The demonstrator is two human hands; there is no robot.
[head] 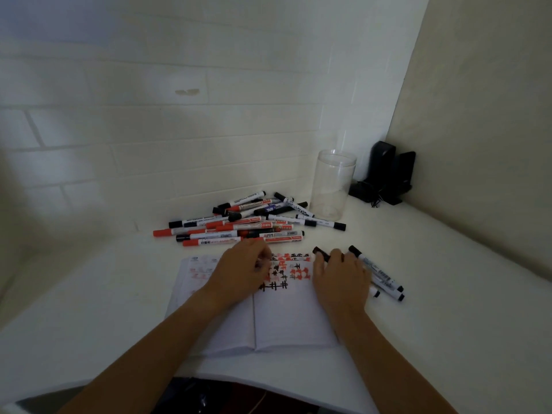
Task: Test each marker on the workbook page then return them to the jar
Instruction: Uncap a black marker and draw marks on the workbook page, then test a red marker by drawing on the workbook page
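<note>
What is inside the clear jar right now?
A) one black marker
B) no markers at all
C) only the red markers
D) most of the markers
B: the jar stands upright with no marker in it, while the marker pile lies on the table beside it, and a few more markers lie by the right hand.

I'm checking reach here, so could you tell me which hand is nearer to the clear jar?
Right. The right hand lies below the clear jar, beside loose markers; the left hand sits farther left on the workbook.
</note>
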